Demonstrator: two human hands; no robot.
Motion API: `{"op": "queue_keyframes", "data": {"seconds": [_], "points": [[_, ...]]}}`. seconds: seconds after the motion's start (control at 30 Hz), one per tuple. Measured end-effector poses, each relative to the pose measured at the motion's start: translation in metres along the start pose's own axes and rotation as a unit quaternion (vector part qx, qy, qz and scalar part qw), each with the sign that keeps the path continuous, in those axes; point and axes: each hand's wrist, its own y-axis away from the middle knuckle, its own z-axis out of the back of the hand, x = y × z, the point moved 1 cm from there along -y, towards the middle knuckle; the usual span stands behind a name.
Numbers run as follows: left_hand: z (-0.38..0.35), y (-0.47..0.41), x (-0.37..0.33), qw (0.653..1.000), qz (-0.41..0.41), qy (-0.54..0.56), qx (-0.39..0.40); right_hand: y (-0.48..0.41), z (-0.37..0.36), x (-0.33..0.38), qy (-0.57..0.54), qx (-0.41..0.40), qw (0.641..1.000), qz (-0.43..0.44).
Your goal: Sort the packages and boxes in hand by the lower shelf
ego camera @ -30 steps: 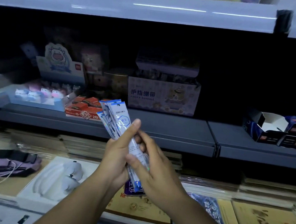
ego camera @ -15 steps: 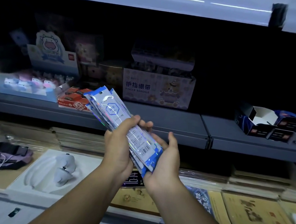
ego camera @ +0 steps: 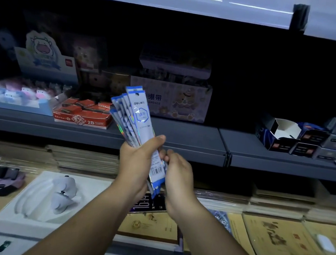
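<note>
Packets, a fanned bundle of long blue-and-white plastic sleeves (ego camera: pixel 136 123), are now standing nearly upright in front of the grey metal shelf (ego camera: pixel 192 143), where half a second ago you were holding them tilted flat. Your left hand (ego camera: pixel 137 161) is gripping them mid-length, thumb across the front; your right hand (ego camera: pixel 177 178) is pinching their lower ends, squaring the stack.
</note>
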Motion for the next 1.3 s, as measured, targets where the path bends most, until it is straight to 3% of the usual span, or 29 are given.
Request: {"op": "queue_keyframes", "data": {"seconds": [0.13,0.4,0.47,0.6,0.73,0.83,0.93,1.1,1.3], "points": [[0.004,-0.012,-0.005,0.992,-0.027,-0.120,-0.002,-0.008,0.016,0.009,0.163,0.022,0.973,0.160],[-0.014,-0.009,-0.017,0.953,-0.053,-0.297,0.030,-0.032,0.062,0.036,0.350,-0.004,0.894,0.280],[-0.016,-0.008,-0.019,0.929,-0.084,-0.359,0.026,-0.038,0.079,0.049,0.390,-0.035,0.867,0.308],[-0.022,-0.004,-0.027,0.847,-0.175,-0.501,0.011,-0.047,0.120,0.087,0.487,-0.153,0.788,0.343],[-0.029,0.001,-0.028,0.796,-0.202,-0.570,0.019,-0.056,0.171,0.111,0.555,-0.249,0.712,0.350],[-0.036,0.004,-0.024,0.782,-0.202,-0.589,0.035,-0.067,0.198,0.113,0.588,-0.259,0.703,0.305],[-0.041,0.008,-0.017,0.778,-0.198,-0.595,0.042,-0.077,0.210,0.113,0.596,-0.221,0.722,0.273],[-0.046,0.010,-0.012,0.794,-0.184,-0.577,0.042,-0.077,0.215,0.117,0.544,-0.230,0.736,0.331],[-0.053,0.020,-0.015,0.827,-0.179,-0.530,0.050,-0.052,0.202,0.122,0.508,-0.233,0.695,0.453]]}}
